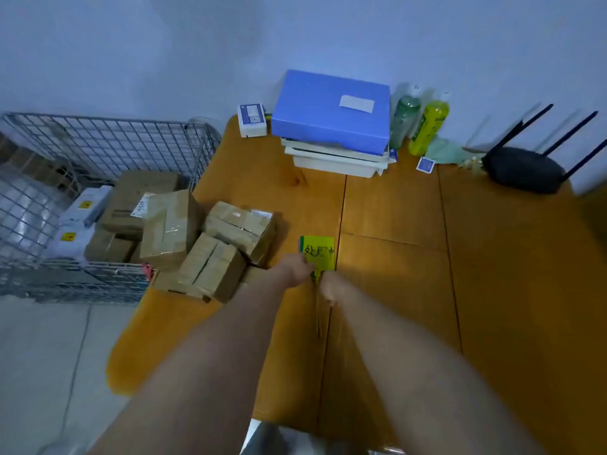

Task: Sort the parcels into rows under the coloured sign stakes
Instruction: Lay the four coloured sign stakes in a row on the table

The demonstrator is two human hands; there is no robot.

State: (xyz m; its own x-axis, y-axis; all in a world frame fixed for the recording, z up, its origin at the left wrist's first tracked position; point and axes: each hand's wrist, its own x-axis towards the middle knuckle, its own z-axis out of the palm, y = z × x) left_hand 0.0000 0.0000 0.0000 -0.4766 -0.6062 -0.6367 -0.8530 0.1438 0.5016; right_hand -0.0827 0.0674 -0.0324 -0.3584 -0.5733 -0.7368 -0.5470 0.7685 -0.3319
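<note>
Both my hands hold sign stakes over the middle of the wooden table [394,257]. My left hand [295,269] pinches the lower left edge of a yellow sign card [320,252] with dark characters; a green card edge shows behind it. My right hand [331,289] grips the thin sticks below the cards. Several taped brown cardboard parcels [226,244] lie piled at the table's left edge, just left of my left hand. More parcels [131,205] and white packets sit in a wire basket [98,146] beside the table.
At the back stand a blue box on white trays [331,110], a small white box [251,119], two drink bottles [427,126], a small blue card [425,164] and a black router with antennas [525,169]. The floor lies to the left.
</note>
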